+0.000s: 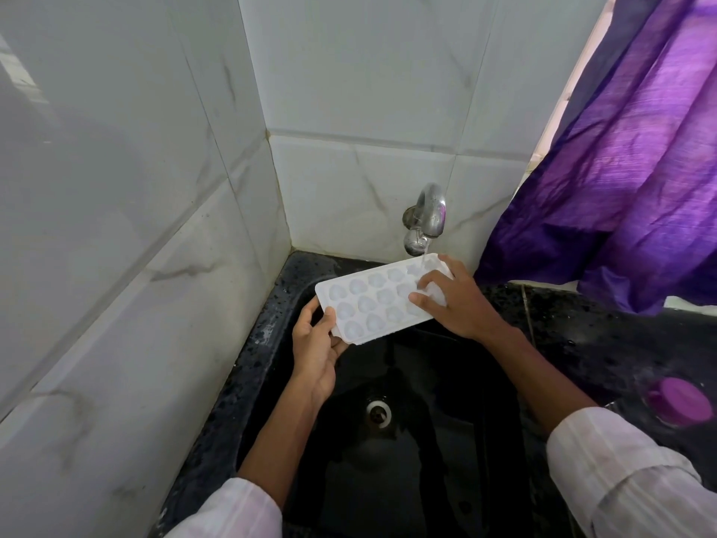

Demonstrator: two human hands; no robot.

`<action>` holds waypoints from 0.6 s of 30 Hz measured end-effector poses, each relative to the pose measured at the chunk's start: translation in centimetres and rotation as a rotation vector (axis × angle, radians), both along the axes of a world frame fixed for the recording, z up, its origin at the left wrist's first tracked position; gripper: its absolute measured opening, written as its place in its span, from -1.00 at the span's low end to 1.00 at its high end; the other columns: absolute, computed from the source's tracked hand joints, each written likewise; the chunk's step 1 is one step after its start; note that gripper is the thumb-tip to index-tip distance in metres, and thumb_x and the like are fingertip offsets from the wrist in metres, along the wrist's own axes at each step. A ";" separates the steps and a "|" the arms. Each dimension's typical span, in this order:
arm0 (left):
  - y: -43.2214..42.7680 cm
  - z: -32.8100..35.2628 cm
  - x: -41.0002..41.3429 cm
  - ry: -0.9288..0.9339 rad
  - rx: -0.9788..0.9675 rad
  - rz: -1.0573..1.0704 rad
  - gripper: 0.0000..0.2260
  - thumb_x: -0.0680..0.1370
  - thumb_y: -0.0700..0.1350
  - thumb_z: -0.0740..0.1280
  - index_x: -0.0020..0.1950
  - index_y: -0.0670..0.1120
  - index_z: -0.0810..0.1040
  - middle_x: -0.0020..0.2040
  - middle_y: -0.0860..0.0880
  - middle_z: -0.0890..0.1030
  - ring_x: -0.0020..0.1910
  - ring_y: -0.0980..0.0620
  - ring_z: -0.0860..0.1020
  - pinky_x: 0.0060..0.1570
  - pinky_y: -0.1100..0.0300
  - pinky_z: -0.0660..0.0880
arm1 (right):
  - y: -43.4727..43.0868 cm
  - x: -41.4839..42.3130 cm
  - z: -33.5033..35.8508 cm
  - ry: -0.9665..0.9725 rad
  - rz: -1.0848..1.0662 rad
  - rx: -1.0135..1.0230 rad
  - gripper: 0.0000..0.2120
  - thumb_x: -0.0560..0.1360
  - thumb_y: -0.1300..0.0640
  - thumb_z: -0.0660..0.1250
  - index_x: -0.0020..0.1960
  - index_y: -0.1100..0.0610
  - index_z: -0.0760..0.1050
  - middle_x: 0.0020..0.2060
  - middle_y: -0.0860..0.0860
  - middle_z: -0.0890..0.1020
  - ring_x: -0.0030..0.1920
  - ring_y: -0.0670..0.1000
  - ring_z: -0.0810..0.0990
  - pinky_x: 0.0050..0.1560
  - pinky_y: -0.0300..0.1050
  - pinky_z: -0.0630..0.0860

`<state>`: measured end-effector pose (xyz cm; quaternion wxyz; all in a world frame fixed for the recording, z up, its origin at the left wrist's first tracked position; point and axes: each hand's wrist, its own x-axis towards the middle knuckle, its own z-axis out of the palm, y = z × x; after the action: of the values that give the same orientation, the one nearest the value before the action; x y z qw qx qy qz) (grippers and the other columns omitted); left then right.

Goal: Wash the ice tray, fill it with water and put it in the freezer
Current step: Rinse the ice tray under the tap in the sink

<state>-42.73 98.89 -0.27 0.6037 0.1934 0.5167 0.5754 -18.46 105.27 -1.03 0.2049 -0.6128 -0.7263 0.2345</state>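
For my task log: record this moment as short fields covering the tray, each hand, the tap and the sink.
tray: white ice tray, cups facing up, held tilted over the sink
left hand: left hand grips the tray's near left corner
right hand: right hand covers the right end, fingers curled onto the cups
tap: chrome tap running, stream landing on the tray's right end
sink: black sink, drain uncovered
nearby: purple curtain; purple lid on the counter
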 end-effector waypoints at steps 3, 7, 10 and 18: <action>0.2 0.0 0.0 -0.001 0.002 0.011 -0.71 0.67 -0.21 0.24 0.38 0.00 0.48 0.10 -0.02 0.68 0.01 -0.04 0.68 -0.16 0.09 0.63 | -0.1 -0.3 0.1 -0.036 0.009 0.035 -0.65 0.53 -0.29 0.26 0.19 -0.13 0.54 0.57 -0.01 0.07 0.54 0.15 0.09 0.44 0.11 0.21; 0.6 0.0 -0.2 0.006 0.003 0.024 -0.70 0.68 -0.21 0.24 0.39 0.01 0.48 0.10 0.00 0.68 0.00 -0.04 0.68 -0.16 0.08 0.62 | 0.1 -0.1 0.3 -0.014 0.025 0.049 -0.63 0.50 -0.30 0.29 0.19 -0.13 0.57 0.55 0.00 0.08 0.54 0.16 0.08 0.47 0.14 0.20; 0.7 0.2 -0.3 -0.002 0.010 0.021 -0.72 0.67 -0.21 0.24 0.35 0.03 0.49 0.12 -0.01 0.68 0.00 -0.03 0.68 -0.16 0.08 0.62 | 0.3 -0.1 0.4 -0.026 0.038 0.049 -0.61 0.48 -0.31 0.31 0.18 -0.11 0.57 0.54 0.01 0.11 0.53 0.19 0.11 0.48 0.19 0.21; 0.6 0.2 -0.4 -0.022 0.023 0.008 -0.73 0.68 -0.21 0.23 0.34 0.03 0.49 0.06 0.04 0.69 -0.01 -0.01 0.69 -0.16 0.10 0.64 | -0.2 -0.8 1.1 -0.084 0.014 0.076 -0.58 0.53 -0.25 0.29 0.26 -0.03 0.55 0.59 0.02 0.08 0.54 0.19 0.08 0.46 0.10 0.17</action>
<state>-43.18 99.47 -0.02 0.6047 0.1917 0.5043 0.5859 -19.31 105.12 0.05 0.1957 -0.6087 -0.7470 0.1823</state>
